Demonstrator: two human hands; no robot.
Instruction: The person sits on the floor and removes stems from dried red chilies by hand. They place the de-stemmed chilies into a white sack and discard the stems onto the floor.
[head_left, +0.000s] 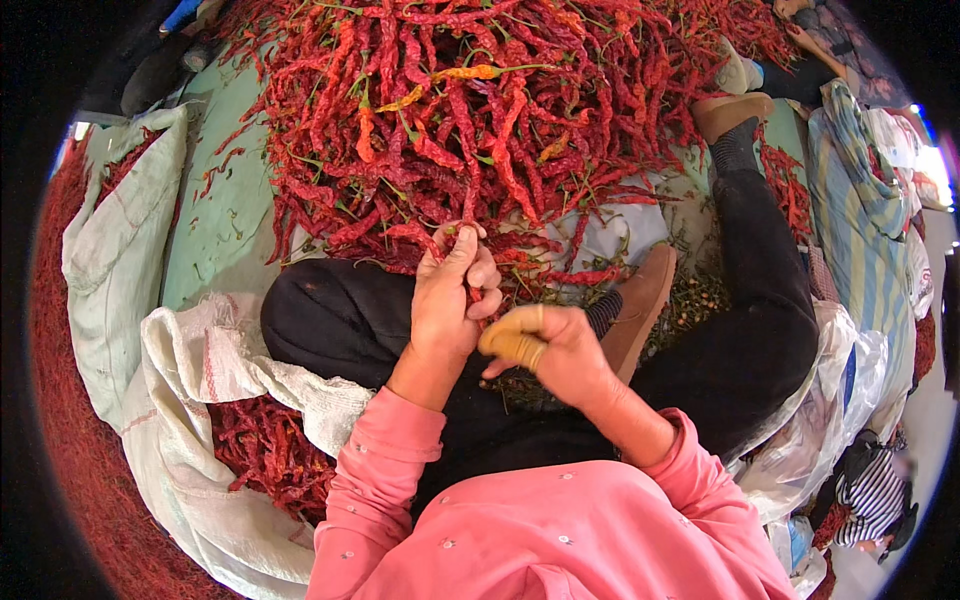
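My left hand (454, 292) is closed around red chili peppers (424, 241), just at the near edge of a big heap of wrinkled, drying red chilies (450, 127). A bit of red chili also shows between its curled fingers. Close by on the right is my right hand (551, 349), slightly blurred, with yellow coverings on its thumb and finger. Its fingers are bent inward near the heel of my left hand. Whether anything is between them cannot be made out. Loose green stems (697, 307) lie on the floor beside my shoe (645, 307).
At my left, an open white woven sack (180, 450) contains red chilies (274, 450). Another pale sack (124, 262) stands beyond it. Striped cloth (855, 165) and clear plastic bags (817, 420) line the right side. Other people's limbs (814, 49) show past the heap.
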